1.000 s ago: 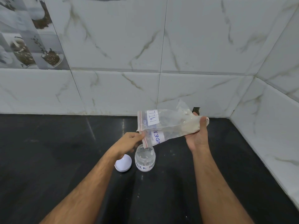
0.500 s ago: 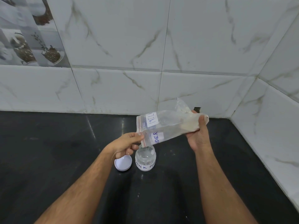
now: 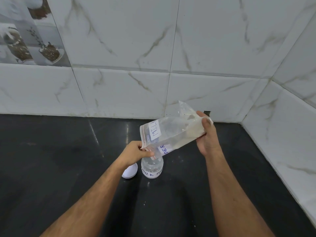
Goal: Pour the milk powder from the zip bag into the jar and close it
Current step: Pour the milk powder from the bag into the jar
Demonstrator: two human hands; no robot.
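Note:
A clear zip bag (image 3: 172,132) with white labels lies tilted in the air, its open mouth down at the left, just above the jar. Pale milk powder sits in the raised right end. My left hand (image 3: 135,152) pinches the mouth's lower edge. My right hand (image 3: 207,135) grips the bag's bottom end, held higher. The small clear jar (image 3: 152,169), labelled in blue letters, stands open and upright on the black counter (image 3: 51,159) under the bag's mouth. Its white lid (image 3: 130,171) lies on the counter just left of the jar, partly hidden by my left wrist.
White marble-look tiled walls (image 3: 171,48) rise behind the counter and along its right side, meeting in a corner at the far right. A picture tile (image 3: 25,31) is at the upper left. A few specks of powder dot the counter near the jar.
My right hand has lifted the bag's bottom end a little, so the bag tilts more steeply toward the jar. My left hand stays at the mouth.

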